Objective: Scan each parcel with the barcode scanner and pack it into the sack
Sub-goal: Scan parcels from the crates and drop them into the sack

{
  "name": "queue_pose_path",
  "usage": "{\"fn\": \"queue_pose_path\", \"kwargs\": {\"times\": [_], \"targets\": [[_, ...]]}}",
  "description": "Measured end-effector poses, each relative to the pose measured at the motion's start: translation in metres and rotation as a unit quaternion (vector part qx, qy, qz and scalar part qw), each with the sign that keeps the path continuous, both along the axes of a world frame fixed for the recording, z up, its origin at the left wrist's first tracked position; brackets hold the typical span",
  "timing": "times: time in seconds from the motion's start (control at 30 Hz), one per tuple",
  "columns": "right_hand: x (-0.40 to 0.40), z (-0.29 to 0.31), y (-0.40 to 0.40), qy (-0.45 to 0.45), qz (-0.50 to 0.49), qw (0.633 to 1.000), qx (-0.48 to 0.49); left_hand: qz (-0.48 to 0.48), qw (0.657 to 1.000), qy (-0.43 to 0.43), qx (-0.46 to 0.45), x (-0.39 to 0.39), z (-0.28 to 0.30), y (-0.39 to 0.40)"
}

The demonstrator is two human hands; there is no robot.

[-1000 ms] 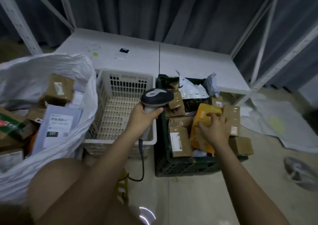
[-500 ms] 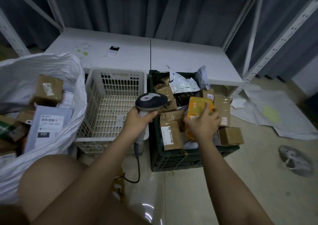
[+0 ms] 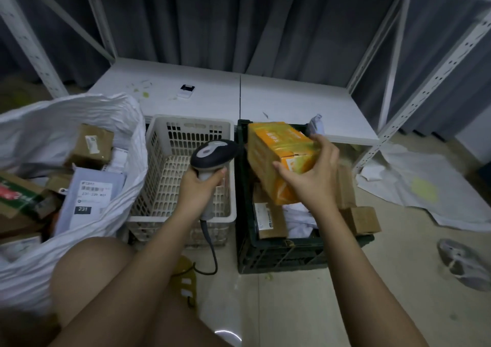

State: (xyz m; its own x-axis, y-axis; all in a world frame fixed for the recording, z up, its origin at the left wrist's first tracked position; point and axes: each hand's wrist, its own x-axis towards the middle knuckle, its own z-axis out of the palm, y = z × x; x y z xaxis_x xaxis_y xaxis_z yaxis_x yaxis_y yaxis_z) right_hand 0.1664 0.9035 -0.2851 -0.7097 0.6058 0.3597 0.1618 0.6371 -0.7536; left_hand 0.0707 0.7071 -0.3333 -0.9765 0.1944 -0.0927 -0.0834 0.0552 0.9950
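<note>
— Parcel status? Start from the dark crate [image 3: 279,256].

— Orange parcel [image 3: 281,158] has come up out of it; a second ago it lay among the brown boxes [image 3: 269,220] inside. Right hand [image 3: 313,179] grips it, fingers wrapped round its near end, just above the crate.

— Scanner?

— Barcode scanner [image 3: 212,152] sits just left of the crate, over the white basket [image 3: 183,176]; left hand [image 3: 199,184] is curled round its handle.

— So scanning comes next, I'd judge. Sack?

— Sack [image 3: 87,107] gapes further left, already holding parcels.

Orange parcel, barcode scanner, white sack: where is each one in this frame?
orange parcel [image 3: 281,155], head view, on its top face.
barcode scanner [image 3: 212,152], head view, on its dark head.
white sack [image 3: 53,113], head view, on its crumpled far rim.
</note>
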Motion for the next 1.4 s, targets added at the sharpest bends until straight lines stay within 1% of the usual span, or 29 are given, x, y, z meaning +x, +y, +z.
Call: {"fn": "queue_pose_path", "kwargs": {"times": [0.07, 0.1, 0.17, 0.27, 0.33, 0.47, 0.53, 0.67, 0.77, 0.83, 0.93, 1.0, 1.03, 1.1, 1.2, 1.27, 1.33, 1.4], "targets": [[-0.015, 0.000, -0.015, -0.024, 0.055, 0.997, -0.044, 0.028, 0.999, -0.003, 0.019, -0.005, 0.000, -0.016], [-0.023, -0.002, -0.022, -0.047, 0.081, 0.994, -0.048, 0.043, 0.999, -0.002, 0.027, -0.007, 0.001, -0.025], [-0.041, -0.005, -0.034, -0.115, 0.133, 0.984, -0.033, 0.065, 0.997, -0.002, 0.029, -0.014, -0.002, -0.042], [-0.070, -0.012, -0.051, -0.241, 0.196, 0.951, -0.017, 0.075, 0.997, -0.018, 0.028, -0.021, -0.013, -0.061], [-0.088, -0.019, -0.063, -0.280, 0.201, 0.939, 0.006, 0.076, 0.997, -0.018, 0.022, -0.023, -0.021, -0.068], [-0.115, -0.022, -0.080, -0.310, 0.203, 0.928, 0.029, 0.071, 0.997, -0.029, 0.012, -0.022, -0.034, -0.069], [-0.120, -0.024, -0.082, -0.300, 0.202, 0.932, 0.035, 0.071, 0.996, -0.039, 0.024, -0.025, -0.036, -0.066], [-0.115, -0.032, -0.081, -0.206, 0.190, 0.958, 0.052, 0.064, 0.992, -0.077, 0.072, -0.035, -0.037, -0.062], [-0.107, -0.035, -0.077, -0.193, 0.218, 0.951, 0.108, 0.047, 0.990, -0.089, 0.101, -0.038, -0.037, -0.059], [-0.100, -0.036, -0.074, -0.230, 0.240, 0.931, 0.149, 0.045, 0.985, -0.097, 0.137, -0.039, -0.036, -0.056], [-0.088, -0.034, -0.074, -0.339, 0.256, 0.896, 0.131, 0.050, 0.981, -0.100, 0.160, -0.040, -0.036, -0.057], [-0.083, -0.033, -0.076, -0.373, 0.253, 0.884, 0.126, 0.042, 0.982, -0.096, 0.157, -0.040, -0.035, -0.057], [-0.082, -0.033, -0.078, -0.377, 0.249, 0.883, 0.125, 0.038, 0.982, -0.095, 0.156, -0.039, -0.035, -0.057], [-0.084, -0.033, -0.081, -0.363, 0.236, 0.893, 0.122, 0.036, 0.984, -0.090, 0.148, -0.037, -0.035, -0.056], [-0.086, -0.033, -0.082, -0.312, 0.214, 0.919, 0.114, 0.034, 0.989, -0.082, 0.117, -0.034, -0.035, -0.059], [-0.084, -0.034, -0.085, -0.288, 0.194, 0.930, 0.123, 0.026, 0.990, -0.076, 0.113, -0.032, -0.034, -0.062], [-0.079, -0.036, -0.092, -0.274, 0.171, 0.934, 0.150, 0.017, 0.989, -0.076, 0.123, -0.031, -0.034, -0.065], [-0.074, -0.037, -0.102, -0.275, 0.161, 0.929, 0.189, 0.015, 0.989, -0.074, 0.128, -0.030, -0.033, -0.067]]}}
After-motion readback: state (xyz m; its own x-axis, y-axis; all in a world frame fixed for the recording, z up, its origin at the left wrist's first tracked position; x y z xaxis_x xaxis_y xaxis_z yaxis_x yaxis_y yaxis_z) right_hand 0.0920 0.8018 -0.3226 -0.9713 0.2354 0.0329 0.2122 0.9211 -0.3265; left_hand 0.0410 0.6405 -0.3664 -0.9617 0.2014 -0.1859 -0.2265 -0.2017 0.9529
